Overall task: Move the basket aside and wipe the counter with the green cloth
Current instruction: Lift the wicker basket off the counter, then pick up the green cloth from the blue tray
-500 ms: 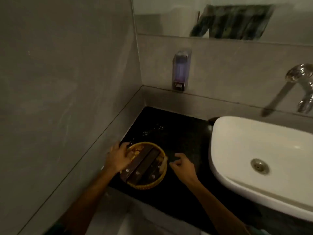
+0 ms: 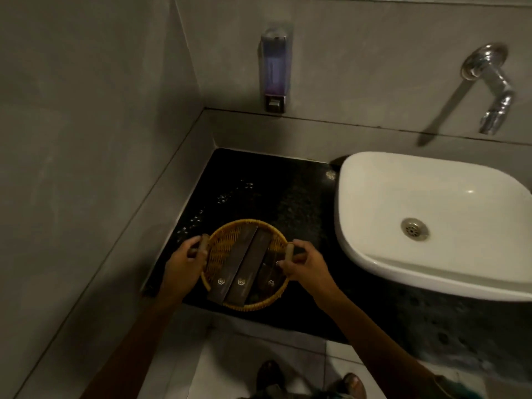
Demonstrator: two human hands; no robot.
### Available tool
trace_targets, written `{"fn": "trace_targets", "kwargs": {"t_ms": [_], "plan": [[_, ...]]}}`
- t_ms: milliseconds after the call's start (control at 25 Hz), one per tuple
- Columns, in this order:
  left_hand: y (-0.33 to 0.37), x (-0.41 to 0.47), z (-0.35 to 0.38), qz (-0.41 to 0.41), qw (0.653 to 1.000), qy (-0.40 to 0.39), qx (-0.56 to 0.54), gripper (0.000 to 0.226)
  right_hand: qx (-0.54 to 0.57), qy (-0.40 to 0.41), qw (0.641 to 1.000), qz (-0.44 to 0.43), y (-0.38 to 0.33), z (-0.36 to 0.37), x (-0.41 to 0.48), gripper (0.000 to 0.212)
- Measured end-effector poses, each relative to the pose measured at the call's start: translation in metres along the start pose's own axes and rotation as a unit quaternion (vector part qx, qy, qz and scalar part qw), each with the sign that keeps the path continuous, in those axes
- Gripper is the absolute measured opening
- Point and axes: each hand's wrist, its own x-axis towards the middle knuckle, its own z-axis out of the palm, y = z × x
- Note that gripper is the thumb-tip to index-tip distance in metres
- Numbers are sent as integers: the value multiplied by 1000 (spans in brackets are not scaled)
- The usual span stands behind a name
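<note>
The basket [image 2: 246, 264] is round, shallow and woven from yellow-brown wicker, with a short handle on each side. It sits between the two hands on the black speckled table [image 2: 288, 197], near the front edge. The left hand [image 2: 181, 264] is closed around the left handle and the right hand [image 2: 306, 264] is closed around the right one, fingers wrapped over the rim. Whether the basket rests on the table or is lifted just clear cannot be told.

Inside lie dark flat packets [image 2: 243, 269], side by side and slanted, each with a small pale emblem near its lower end; the emblems are too small to read, and a third packet beside the right hand is partly lost in shadow. Water drops [image 2: 221, 198] glint on the table beyond the left hand. The white sink [image 2: 403, 180], beyond the right hand, is cut off by the picture's edge. The light is dim.
</note>
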Motion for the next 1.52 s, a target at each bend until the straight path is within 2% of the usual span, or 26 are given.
{"fn": "trace_targets", "kwargs": {"t_ms": [240, 360, 480, 600, 680, 760, 840, 920, 1000, 1080, 1200, 1280, 1400, 1520], "plan": [[18, -66, 75, 2, 993, -110, -44, 40, -29, 126, 992, 6, 38, -84, -61, 51], [24, -86, 106, 21, 990, -140, -13, 43, -58, 169, 984, 10, 56, -115, -77, 47], [28, -99, 130, 41, 988, -148, 33, 42, -74, 168, 983, 27, 75, -138, -81, 57], [33, -106, 136, 40, 989, -118, 74, 42, -75, 121, 990, 16, 86, -156, -80, 58], [45, -113, 142, 95, 985, -45, 135, 43, -83, 104, 991, 8, 93, -178, -83, 54], [70, -122, 153, 169, 976, 16, 136, 42, -89, 112, 990, -7, 97, -201, -88, 40], [107, -137, 188, 249, 960, 20, 130, 44, -83, 150, 985, -32, 100, -242, -97, 24], [149, -157, 238, 307, 945, -15, 109, 43, -65, 202, 976, -56, 102, -296, -108, 9], [189, -178, 293, 382, 918, -51, 94, 41, -52, 269, 959, -66, 104, -356, -118, 6], [225, -201, 351, 473, 871, -91, 97, 39, -63, 348, 934, -55, 111, -423, -129, 2], [270, -242, 431, 566, 804, -159, 86, 36, -138, 439, 888, 9, 124, -522, -141, 10], [287, -271, 479, 615, 751, -225, 86, 36, -195, 458, 864, 73, 135, -579, -143, 22], [290, -304, 543, 648, 672, -315, 171, 40, -251, 433, 848, 175, 153, -634, -134, 43], [286, -329, 603, 637, 612, -373, 283, 46, -212, 407, 852, 254, 167, -662, -114, 77]]}}
